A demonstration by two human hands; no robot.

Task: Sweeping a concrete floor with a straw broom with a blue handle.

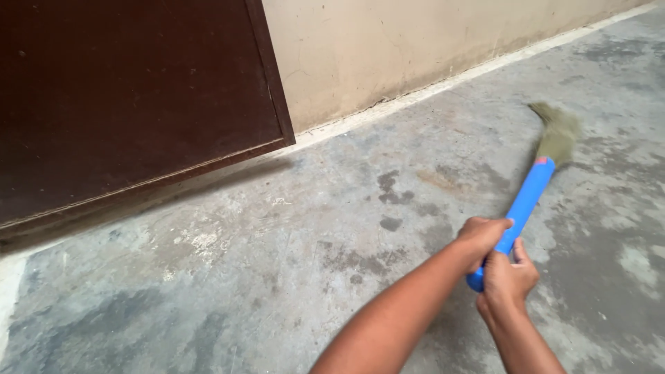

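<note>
Bare grey concrete floor [263, 263] fills the head view, mottled with dark damp patches and pale scuffs. It is bounded at the back by a cream wall [388, 48] with a light strip along its foot, and at the upper left by a dark brown door [125, 97] whose lower edge stands just above the floor.

A broom [530, 194] is held low at the right, with its blue handle slanting up and away from the body. The soft greenish bristles [557, 131] are bent sideways where they appear to meet the floor, well apart from the wall. The left hand [481, 235] is closed around the handle a little above its lower end. The right hand [509, 277] is closed around the very end, touching the left hand.

The broom is judged light and easy to swing. Its handle looks stiff and smooth, possibly slippery if wet, so a firm grip near the end, as seen, seems apt. The bristles are judged soft and yielding, not fragile.

No containers are seen in this view.
</note>
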